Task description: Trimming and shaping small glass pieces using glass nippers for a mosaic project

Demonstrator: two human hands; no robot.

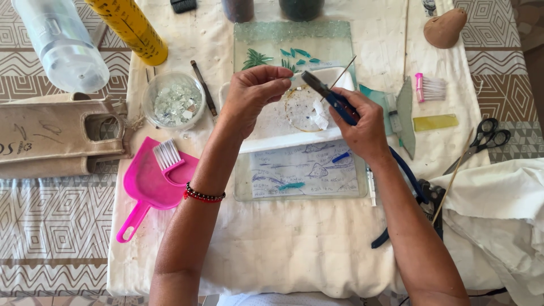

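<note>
My left hand [254,93] pinches a small clear glass piece [296,81] between thumb and fingertips, held above a white tray [283,141]. My right hand [362,127] grips blue-handled pliers [334,99]; their dark jaws meet the glass piece at my left fingertips. Under both hands, on the tray, lies a round clear glass disc [303,113] with small shards. A glass panel [306,173] over a drawing with blue and teal pieces lies in front of the tray.
A pink dustpan and brush [156,181] and a bowl of glass chips [173,102] lie left. Further left: a yellow can [133,25], a clear bottle [59,42], a tan bag [54,133]. Right: scissors [484,139], a pink brush [428,88], yellow glass [435,122], white cloth [498,215].
</note>
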